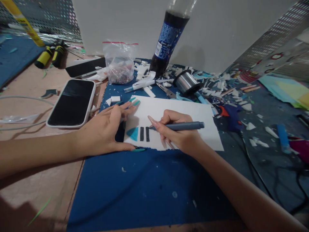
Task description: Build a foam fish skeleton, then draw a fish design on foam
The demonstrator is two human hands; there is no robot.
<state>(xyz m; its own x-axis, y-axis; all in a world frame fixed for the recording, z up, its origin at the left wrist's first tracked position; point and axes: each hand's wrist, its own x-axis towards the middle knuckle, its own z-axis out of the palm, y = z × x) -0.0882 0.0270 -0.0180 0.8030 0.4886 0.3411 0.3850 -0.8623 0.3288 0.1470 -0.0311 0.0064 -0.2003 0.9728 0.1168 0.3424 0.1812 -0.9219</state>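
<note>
A white sheet of paper (193,112) lies on a blue mat (145,187). Drawn on its left part are a blue pointed shape (133,133) and two dark upright bars (145,134). My right hand (178,133) grips a dark grey marker (188,126), its tip at the top of the right-hand bar. The hand rests on the paper, the marker's back end pointing right. My left hand (113,124) lies at the sheet's left edge, fingers stretched out and thumb apart, with fingertips touching the paper. Its nails are teal.
Left of the mat sits a phone (72,103). Behind the paper stand a zip bag (119,64), a bottle of dark drink (166,42) and a wire spool (187,83) among white scraps. A blue glue gun (230,116) with a cord is at right; pliers (51,56) lie far left.
</note>
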